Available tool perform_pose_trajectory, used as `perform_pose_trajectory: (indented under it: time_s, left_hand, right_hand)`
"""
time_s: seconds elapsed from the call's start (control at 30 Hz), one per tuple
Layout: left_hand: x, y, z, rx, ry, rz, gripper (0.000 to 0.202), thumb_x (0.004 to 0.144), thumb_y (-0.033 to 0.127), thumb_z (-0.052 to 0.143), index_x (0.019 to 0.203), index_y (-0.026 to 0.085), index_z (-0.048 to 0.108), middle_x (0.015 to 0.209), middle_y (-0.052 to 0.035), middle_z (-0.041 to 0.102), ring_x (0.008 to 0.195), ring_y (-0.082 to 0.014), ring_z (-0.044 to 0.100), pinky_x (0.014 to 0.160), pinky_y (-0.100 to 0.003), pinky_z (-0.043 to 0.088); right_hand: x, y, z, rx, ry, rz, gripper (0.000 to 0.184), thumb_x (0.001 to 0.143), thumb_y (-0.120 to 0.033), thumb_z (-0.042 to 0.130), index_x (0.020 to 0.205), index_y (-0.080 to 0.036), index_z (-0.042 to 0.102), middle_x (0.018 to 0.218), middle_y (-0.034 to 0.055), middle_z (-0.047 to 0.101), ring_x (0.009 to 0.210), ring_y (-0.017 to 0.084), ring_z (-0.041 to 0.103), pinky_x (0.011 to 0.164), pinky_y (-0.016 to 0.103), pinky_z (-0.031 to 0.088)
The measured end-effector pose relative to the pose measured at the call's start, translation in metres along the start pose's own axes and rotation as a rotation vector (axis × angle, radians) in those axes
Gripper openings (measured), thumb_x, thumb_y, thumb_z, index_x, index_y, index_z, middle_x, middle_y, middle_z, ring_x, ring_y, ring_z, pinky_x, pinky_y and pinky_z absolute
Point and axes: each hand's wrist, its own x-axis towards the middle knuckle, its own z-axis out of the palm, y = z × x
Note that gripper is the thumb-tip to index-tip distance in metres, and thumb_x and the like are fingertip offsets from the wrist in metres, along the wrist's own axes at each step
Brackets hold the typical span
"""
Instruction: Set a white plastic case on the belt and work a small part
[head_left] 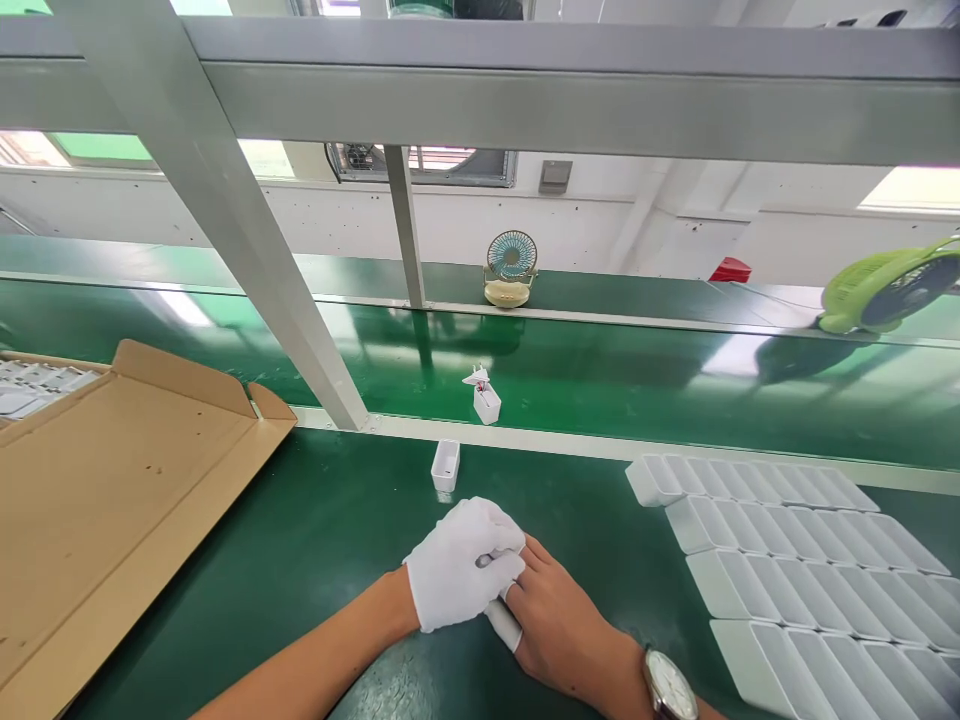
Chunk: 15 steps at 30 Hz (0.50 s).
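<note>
My left hand [465, 565], in a white glove, meets my bare right hand [559, 620] above the green bench, low in the middle of the view. Its gloved fingers curl against the fingers of my right hand. A white, finger-like piece [504, 625] shows below the gloved fingers at my right hand; I cannot tell whether it is a finger cover or part of a glove. Whatever lies between the hands is hidden. Just beyond them a small open white box [445, 466] stands on the bench. On my right wrist is a watch [670, 685].
White boxes [780, 560] stand in several rows at right. A cardboard box [142, 480] lies at left. Behind the ledge, a white box with a plug [487, 403] sits on the green belt. A slanted metal post [247, 220], small fan [511, 265] and green fan [877, 290] are farther off.
</note>
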Motion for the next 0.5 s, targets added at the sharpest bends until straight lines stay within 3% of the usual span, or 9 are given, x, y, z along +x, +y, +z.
perform_pose_trajectory:
  time_s: [0.1, 0.3, 0.5]
  left_hand:
    - [0.004, 0.004, -0.003, -0.008, -0.102, 0.035, 0.029, 0.092, 0.019, 0.05, 0.065, 0.023, 0.061, 0.07, -0.0021, 0.06, 0.076, -0.0188, 0.06, 0.077, -0.034, 0.051]
    - [0.003, 0.006, -0.006, 0.056, -0.133, 0.07, 0.031, 0.093, 0.018, 0.051, 0.062, 0.022, 0.051, 0.066, -0.0002, 0.05, 0.074, -0.0172, 0.054, 0.079, -0.033, 0.049]
    - [0.003, 0.007, -0.009, -0.028, -0.114, 0.071, 0.029, 0.091, 0.021, 0.053, 0.063, 0.024, 0.061, 0.074, -0.0037, 0.063, 0.08, -0.0203, 0.063, 0.08, -0.035, 0.053]
  right_hand:
    - [0.0, 0.0, -0.001, 0.016, 0.002, 0.015, 0.023, 0.088, -0.014, 0.057, 0.108, -0.018, 0.068, 0.115, 0.0136, 0.071, 0.123, 0.034, 0.059, 0.115, 0.061, 0.04]
    - [0.005, -0.004, -0.013, 0.03, 0.011, -0.013, 0.041, 0.087, -0.012, 0.056, 0.128, -0.018, 0.062, 0.131, 0.0145, 0.068, 0.134, 0.035, 0.055, 0.118, 0.061, 0.039]
    - [0.009, -0.005, -0.02, 0.029, 0.046, -0.03, 0.047, 0.091, -0.016, 0.055, 0.138, -0.018, 0.057, 0.134, 0.0148, 0.067, 0.136, 0.033, 0.054, 0.115, 0.056, 0.047]
